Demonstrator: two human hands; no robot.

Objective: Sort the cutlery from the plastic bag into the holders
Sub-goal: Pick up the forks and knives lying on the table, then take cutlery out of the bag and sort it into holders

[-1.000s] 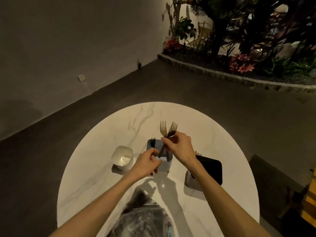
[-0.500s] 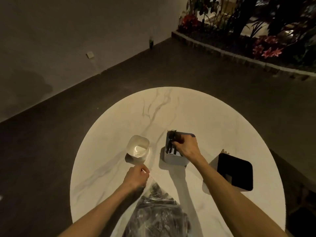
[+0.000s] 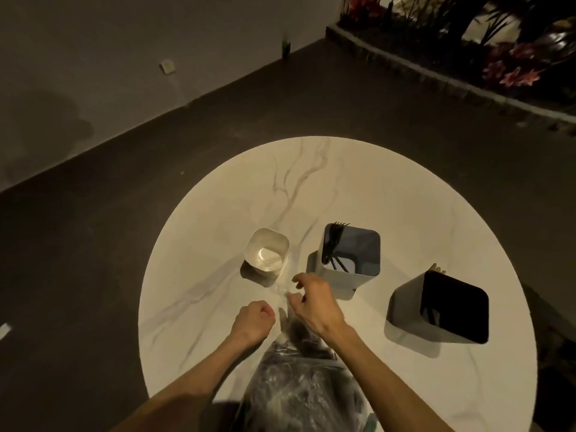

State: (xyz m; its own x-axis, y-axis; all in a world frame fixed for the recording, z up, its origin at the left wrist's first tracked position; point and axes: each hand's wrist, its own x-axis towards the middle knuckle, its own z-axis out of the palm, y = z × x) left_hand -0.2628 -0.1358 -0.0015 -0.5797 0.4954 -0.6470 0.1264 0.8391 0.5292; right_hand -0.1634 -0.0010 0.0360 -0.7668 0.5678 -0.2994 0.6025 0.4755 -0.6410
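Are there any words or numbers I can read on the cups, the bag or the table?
None: no words or numbers show anywhere.
The three holders are plain.
The plastic bag is crinkled and shiny; any print on it is too blurred to read.
The marble table shows only grey veins.

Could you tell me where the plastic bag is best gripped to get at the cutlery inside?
Probably at its open mouth, the far end nearest the holders. The plastic bag lies lengthwise toward the person, narrowing to that mouth, where the right hand already works and the left hand is clenched beside it. Pinch the clear film from either side and pull it apart; the dark cutlery lies just behind.
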